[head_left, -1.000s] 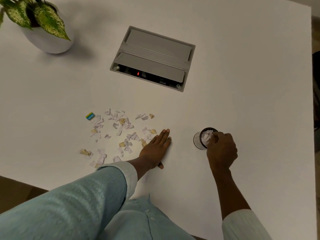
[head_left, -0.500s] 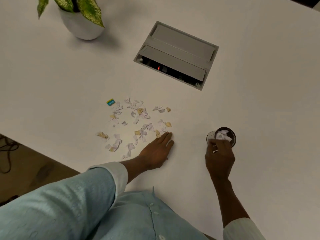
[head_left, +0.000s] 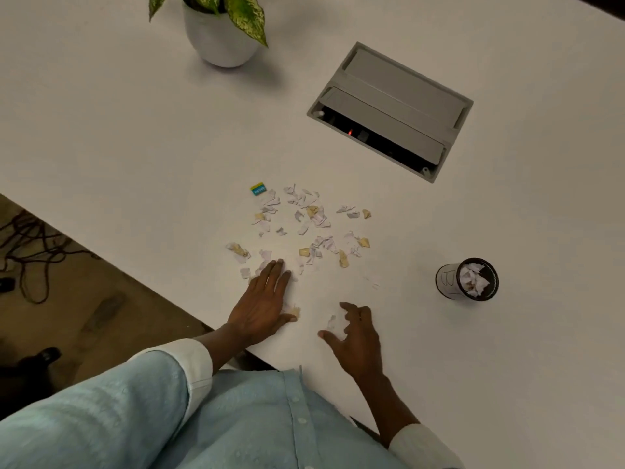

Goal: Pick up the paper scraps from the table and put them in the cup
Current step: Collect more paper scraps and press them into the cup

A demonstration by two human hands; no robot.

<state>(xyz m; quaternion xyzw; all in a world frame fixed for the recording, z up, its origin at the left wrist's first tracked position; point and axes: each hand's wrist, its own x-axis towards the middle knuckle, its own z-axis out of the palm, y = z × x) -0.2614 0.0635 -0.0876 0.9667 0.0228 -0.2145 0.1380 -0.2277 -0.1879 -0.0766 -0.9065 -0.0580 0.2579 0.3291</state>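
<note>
A cup [head_left: 466, 279] at 3 o'clock already held paper, while dozens of scraps [head_left: 304, 225] lay at center. The left hand [head_left: 263, 302] lay flat, holding nothing; the right hand [head_left: 355, 333] curled loosely around 1 scrap [head_left: 332, 321], not yet pinched.

Tally on the white table [head_left: 118, 130]: one of most things, scraps by the dozens.

One dark round cup [head_left: 467, 279] holding several white scraps, number unclear; one white ceramic pot with a variegated green plant [head_left: 221, 27]; one grey rectangular cable hatch [head_left: 392, 111] set into the tabletop, showing one red light; one small teal-and-yellow rectangular tag [head_left: 258, 189]; loose torn paper scraps [head_left: 304, 228], white and tan, roughly forty, too small and overlapped for an exact figure; two bare hands, left hand [head_left: 262, 308] and right hand [head_left: 355, 336].
</note>
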